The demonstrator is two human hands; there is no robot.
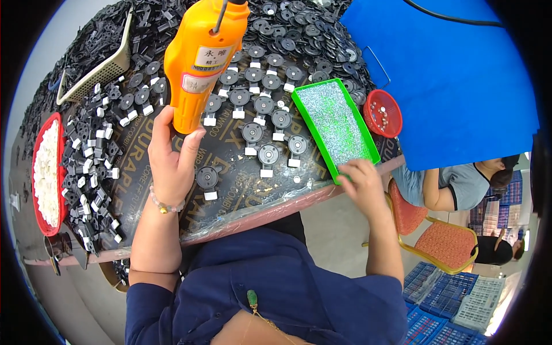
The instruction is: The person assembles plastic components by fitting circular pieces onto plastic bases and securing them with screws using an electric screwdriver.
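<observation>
Left hand [172, 158], grip wrapped around the orange power screwdriver [201, 60], holds it upright at 11 o'clock over the counter [230, 207]. Right hand [363, 183], fingers pressed together, pinches into the green tray [333, 126] of small screws at 3 o'clock.

Setting: small-parts assembly workshop. Surface [230, 221] carries rows of round black plastic parts [253, 133] and heaps more at its far edge. Orange electric screwdriver [201, 63] hangs on a cable. Green tray of tiny screws [336, 123] at right edge. Stacked blue crates [443, 293] on floor; another worker seated nearby.
</observation>
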